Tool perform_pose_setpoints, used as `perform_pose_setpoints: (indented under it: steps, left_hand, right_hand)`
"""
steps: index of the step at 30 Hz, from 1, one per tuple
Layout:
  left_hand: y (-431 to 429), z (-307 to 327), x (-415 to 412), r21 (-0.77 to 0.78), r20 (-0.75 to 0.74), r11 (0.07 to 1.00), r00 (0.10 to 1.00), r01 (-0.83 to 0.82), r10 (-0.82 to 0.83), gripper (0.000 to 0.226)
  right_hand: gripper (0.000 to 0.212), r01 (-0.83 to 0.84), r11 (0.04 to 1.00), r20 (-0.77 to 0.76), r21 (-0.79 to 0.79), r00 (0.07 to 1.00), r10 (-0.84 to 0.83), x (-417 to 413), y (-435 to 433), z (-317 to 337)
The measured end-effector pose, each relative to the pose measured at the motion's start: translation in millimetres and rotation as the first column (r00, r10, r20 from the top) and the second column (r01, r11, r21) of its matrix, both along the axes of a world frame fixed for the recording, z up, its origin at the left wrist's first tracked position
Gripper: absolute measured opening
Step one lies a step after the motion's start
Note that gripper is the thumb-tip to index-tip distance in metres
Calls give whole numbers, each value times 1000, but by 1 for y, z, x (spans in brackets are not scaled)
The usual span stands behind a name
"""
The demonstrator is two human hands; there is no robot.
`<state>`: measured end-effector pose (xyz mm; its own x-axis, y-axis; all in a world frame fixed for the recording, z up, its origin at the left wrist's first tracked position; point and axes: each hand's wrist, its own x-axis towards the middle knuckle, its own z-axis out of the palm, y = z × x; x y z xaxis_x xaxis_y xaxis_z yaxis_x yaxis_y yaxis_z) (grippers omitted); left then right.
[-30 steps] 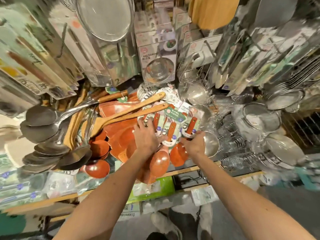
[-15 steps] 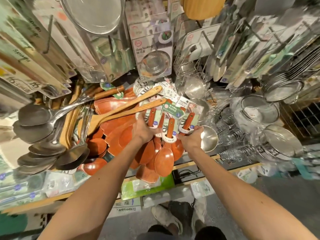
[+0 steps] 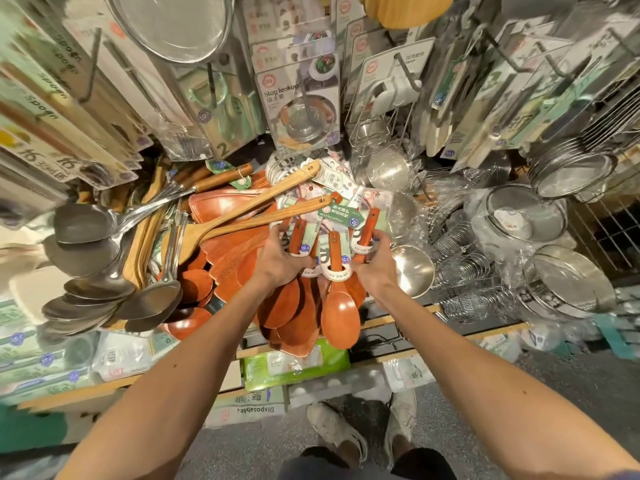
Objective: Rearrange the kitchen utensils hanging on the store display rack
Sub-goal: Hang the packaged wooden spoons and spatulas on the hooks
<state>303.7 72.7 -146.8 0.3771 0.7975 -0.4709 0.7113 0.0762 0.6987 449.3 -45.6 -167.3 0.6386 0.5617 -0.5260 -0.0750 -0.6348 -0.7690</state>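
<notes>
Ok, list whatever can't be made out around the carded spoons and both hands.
Head view:
- Hook bearing the carded spoons: hidden behind their cards and the long wooden spatulas.
- Palms of the left hand and right hand: turned away, only the backs show.
- Card print: too small, blurred.

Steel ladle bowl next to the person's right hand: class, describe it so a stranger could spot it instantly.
Find the cluster of red-brown wooden spoons at the rack's centre, gripped by the right hand. Just right of that hand is the steel ladle bowl. Unlike the wire skimmers beyond, it is solid and mirror-smooth.
</notes>
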Motion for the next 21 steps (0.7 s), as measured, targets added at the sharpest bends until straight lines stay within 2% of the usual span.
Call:
perform_pose_setpoints:
  steps: [4,8,12,15,21]
  left_hand:
    - [6,11,-9,-54,-50,997,997,51,-53,82]
    - [7,20,-17,-79,-90,996,994,49,-56,82]
    - [1,30,-24,-143,-68,990,998,-15,6,69]
    - [-3,42,-30,-153,-35,987,999,-44,39,67]
    - [-19,53,-46,-91,-4,996,1000,-17,16,69]
  right_hand:
    - [66,-119,988,91,-97,988,127,-4,-3,2]
    - [58,-255,934,144,-251,944,297,-5,-9,5]
    - [69,-337,842,207,-421,868,451,-9,-12,9]
    - [67,-310,840,305,-445,830,468,-13,-15,6]
    - [58,-211,901,461,-378,801,381,-19,-9,6]
